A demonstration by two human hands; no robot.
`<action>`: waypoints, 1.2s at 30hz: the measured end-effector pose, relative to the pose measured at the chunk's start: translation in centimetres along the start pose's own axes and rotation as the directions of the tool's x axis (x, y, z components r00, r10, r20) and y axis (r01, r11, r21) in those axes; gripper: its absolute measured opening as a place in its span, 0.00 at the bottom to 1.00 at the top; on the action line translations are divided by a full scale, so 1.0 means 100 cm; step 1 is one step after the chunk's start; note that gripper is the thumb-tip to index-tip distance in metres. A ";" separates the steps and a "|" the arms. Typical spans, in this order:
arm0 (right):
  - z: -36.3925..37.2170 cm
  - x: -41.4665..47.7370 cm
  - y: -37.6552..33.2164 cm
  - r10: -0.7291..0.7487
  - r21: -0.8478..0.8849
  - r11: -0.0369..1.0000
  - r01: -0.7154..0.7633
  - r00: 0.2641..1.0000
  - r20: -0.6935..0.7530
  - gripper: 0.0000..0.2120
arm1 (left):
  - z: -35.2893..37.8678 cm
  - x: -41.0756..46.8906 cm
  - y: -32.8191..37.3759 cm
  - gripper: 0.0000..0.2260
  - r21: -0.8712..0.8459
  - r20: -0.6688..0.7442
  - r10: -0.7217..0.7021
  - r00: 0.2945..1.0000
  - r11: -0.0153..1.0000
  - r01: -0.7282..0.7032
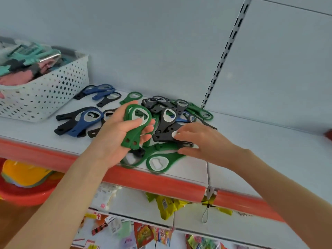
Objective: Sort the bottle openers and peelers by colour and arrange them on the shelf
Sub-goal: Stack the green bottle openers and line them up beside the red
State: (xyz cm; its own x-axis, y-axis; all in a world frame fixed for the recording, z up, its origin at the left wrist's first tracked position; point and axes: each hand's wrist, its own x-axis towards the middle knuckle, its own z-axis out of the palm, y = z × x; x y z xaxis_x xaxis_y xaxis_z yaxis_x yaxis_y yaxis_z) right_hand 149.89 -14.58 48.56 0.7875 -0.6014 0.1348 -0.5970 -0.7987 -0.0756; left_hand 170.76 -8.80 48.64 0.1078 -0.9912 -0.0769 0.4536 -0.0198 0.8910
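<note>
grips a stack of green openers (137,123) in the curled left hand (115,141), just above the shelf (194,169) near its front edge; pinches a black opener (167,133) atop the mixed pile (179,112) with bent fingers and thumb of the right hand (203,141). probably pays to set black aside, then add greens handle-aligned. shows peelers (27,51) in the far-left basket (53,90). finds no legible writing on the packets (167,205) below.

The heap of openers (162,121) sits mid-shelf (242,144), at the front edge. Left of the heap lies a near cluster (77,123), with a far cluster (100,90) behind it. Further left is the basket (53,94), peelers (27,56) inside. The upright rail (225,54) stands behind-right of the heap. Packets (167,205) hang below.
</note>
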 end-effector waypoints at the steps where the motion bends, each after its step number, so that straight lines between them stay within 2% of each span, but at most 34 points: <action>1: 0.000 0.000 -0.001 0.025 -0.004 1.000 -0.024 1.000 0.006 0.20 | -0.002 0.001 0.000 0.19 0.002 0.012 -0.008 1.000 1.000 0.008; 7: 0.004 0.002 -0.022 0.033 0.058 0.998 -0.028 0.996 -0.079 0.17 | -0.014 0.007 0.005 0.18 0.010 0.083 -0.040 0.996 0.999 0.039; 9: 0.009 0.007 -0.033 0.047 0.034 0.998 -0.046 0.999 -0.026 0.19 | -0.019 0.009 0.007 0.18 0.017 0.089 -0.041 0.995 0.999 0.040; 14: 0.007 0.019 -0.043 0.250 -0.015 0.968 -0.250 0.964 0.094 0.18 | -0.028 0.012 0.009 0.17 0.021 0.138 -0.074 0.988 0.997 0.072; 18: 0.002 0.024 -0.046 0.277 -0.066 0.961 -0.270 0.949 0.152 0.15 | -0.032 0.012 0.009 0.14 0.015 0.157 -0.099 0.983 0.995 0.098; 20: -0.004 0.024 -0.043 0.272 -0.058 0.962 -0.269 0.959 0.074 0.14 | -0.034 0.011 0.011 0.13 -0.004 0.152 -0.113 0.982 0.993 0.115; 22: -0.013 0.026 -0.036 0.296 0.028 0.955 -0.295 0.946 -0.132 0.14 | -0.036 0.011 0.013 0.11 -0.018 0.140 -0.126 0.982 0.991 0.129; 23: -0.018 0.028 -0.033 0.305 0.099 0.952 -0.289 0.910 -0.282 0.14 | -0.036 0.011 0.013 0.09 -0.015 0.135 -0.138 0.981 0.990 0.142; 25: -0.025 0.033 -0.037 0.239 0.152 0.971 -0.185 0.794 -0.559 0.14 | -0.033 0.011 0.012 0.06 -0.007 0.152 -0.184 0.971 0.982 0.188; 26: -0.023 0.036 -0.044 0.190 0.129 0.982 -0.140 0.759 -0.622 0.14 | -0.032 0.011 0.011 0.08 -0.015 0.179 -0.214 0.960 0.975 0.220; 27: -0.019 0.040 -0.053 0.117 0.091 0.993 -0.077 0.767 -0.631 0.13 | -0.032 0.011 0.010 0.11 -0.024 0.211 -0.244 0.947 0.967 0.254; 29: -0.001 0.047 -0.071 -0.098 -0.010 0.994 0.110 0.838 -0.537 0.12 | -0.031 0.012 0.009 0.15 -0.047 0.257 -0.253 0.933 0.961 0.274; 31: 0.014 0.050 -0.080 -0.186 -0.007 0.979 0.206 0.868 -0.461 0.11 | -0.032 0.011 0.011 0.09 -0.078 0.227 -0.184 0.956 0.975 0.207; 32: 0.015 0.052 -0.080 -0.148 0.050 0.980 0.195 0.868 -0.474 0.11 | -0.035 0.011 0.013 0.07 -0.075 0.188 -0.150 0.971 0.983 0.167; 33: 0.013 0.055 -0.078 -0.043 0.126 0.984 0.124 0.857 -0.513 0.10 | -0.039 0.012 0.013 0.09 -0.063 0.148 -0.125 0.981 0.989 0.136; 34: 0.010 0.056 -0.077 0.128 0.216 0.976 -0.011 0.834 -0.537 0.09 | -0.043 0.012 0.014 0.12 -0.052 0.110 -0.107 0.988 0.992 0.113; 35: 0.008 0.058 -0.077 0.319 0.294 0.937 -0.191 0.813 -0.487 0.09 | -0.046 0.012 0.015 0.14 -0.043 0.080 -0.088 0.993 0.995 0.092; 36: 0.009 0.061 -0.076 0.474 0.316 0.871 -0.375 0.808 -0.348 0.10 | -0.049 0.012 0.016 0.16 -0.038 0.055 -0.072 0.996 0.996 0.075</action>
State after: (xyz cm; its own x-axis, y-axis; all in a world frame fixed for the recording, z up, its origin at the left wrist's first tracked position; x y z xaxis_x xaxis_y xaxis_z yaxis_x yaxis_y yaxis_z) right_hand 159.40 -12.19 49.08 0.3001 -0.8578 0.4172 -0.7671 -0.4770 -0.4291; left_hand 175.93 -9.39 47.78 0.0262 -0.9928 -0.1167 0.4937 -0.0887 0.8651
